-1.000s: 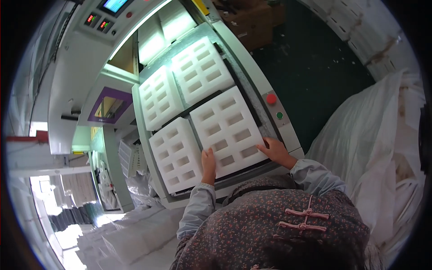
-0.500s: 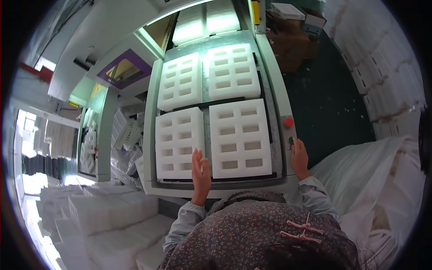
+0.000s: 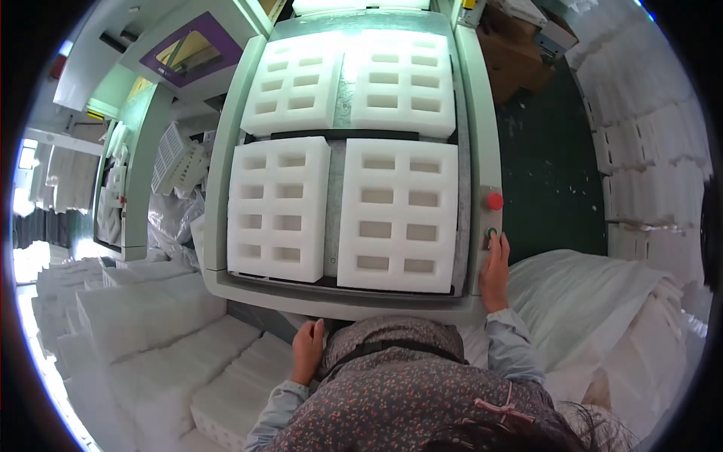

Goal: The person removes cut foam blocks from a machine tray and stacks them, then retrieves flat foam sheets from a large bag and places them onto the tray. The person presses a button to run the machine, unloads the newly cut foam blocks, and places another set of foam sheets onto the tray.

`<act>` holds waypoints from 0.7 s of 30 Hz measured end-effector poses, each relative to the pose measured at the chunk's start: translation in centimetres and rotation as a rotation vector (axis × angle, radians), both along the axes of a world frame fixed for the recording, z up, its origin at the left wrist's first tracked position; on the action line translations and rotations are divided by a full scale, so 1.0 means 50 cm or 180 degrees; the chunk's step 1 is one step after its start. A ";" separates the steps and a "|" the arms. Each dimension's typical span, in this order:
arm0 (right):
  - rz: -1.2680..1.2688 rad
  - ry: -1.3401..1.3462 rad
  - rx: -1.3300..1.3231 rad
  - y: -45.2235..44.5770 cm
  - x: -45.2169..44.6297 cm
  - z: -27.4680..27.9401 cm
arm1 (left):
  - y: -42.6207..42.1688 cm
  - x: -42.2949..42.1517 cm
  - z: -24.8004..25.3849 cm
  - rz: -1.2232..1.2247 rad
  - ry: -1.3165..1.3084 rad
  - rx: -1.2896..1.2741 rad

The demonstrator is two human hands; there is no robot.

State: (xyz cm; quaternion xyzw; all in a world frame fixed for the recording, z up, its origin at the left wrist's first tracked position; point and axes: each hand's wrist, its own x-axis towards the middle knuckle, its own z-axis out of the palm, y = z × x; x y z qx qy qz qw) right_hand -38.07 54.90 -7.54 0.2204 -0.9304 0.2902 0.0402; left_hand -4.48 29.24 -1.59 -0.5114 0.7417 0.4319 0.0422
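My right hand is at the right rim of the machine bed, fingers stretched out, their tips at a green button. Just above that button sits a red button. Low beside my waist, in front of the machine's front edge, my left hand has its fingers curled in, with nothing visible in them. White foam blocks with rectangular pockets lie flat on the metal bed: a front left block, a front right block, a back left block and a back right block.
Black bars run between the foam rows. On the left, white foam stacks and a second machine stand close. To the right are a white sheet-covered heap, a cardboard box and stacked white foam.
My left hand has dropped from the front left foam block to beside my waist, its fingers now curled. My right hand stays at the green button. The view has shifted.
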 end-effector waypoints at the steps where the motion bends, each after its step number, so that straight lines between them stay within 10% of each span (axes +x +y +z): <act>1: 0.0002 -0.0059 -0.0044 -0.003 0.004 0.002 | 0.006 0.013 -0.013 -0.0018 -0.0083 -0.0025; 21: 0.0020 -0.0321 -0.0452 0.050 0.126 -0.044 | 0.046 0.098 -0.136 -0.0134 0.0329 0.0365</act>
